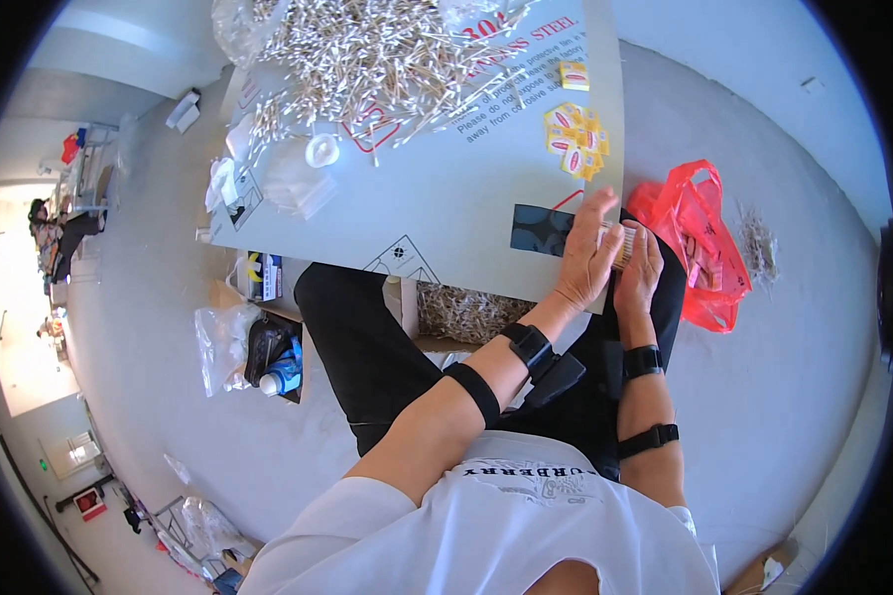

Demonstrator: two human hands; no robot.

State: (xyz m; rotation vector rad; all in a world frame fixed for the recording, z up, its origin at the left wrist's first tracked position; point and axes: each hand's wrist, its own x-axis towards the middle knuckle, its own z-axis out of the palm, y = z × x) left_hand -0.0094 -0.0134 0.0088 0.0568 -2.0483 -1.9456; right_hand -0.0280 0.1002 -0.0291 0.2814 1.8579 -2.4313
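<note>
At the table's right edge, a small bundle of cotton swabs [622, 248] sits between my two hands. My left hand [587, 256] presses on it from the left, index finger stretched up and the other fingers against the bundle. From the right, my right hand [639, 273] is closed round the bundle, just beyond the edge. A big loose heap of cotton swabs [367, 74] covers the far part of the table [417, 198]. Several small yellow packets [575, 141] lie near the right edge, beyond my hands. A dark rectangular piece [541, 230] lies flat left of my left hand.
A white round container [321, 151] and clear plastic bags [301, 188] stand at the table's left. A red plastic bag [702, 248] holds packets right of my knee. Below the table, a cardboard box [471, 315] is full of swabs. Another box [278, 357] holds a bottle.
</note>
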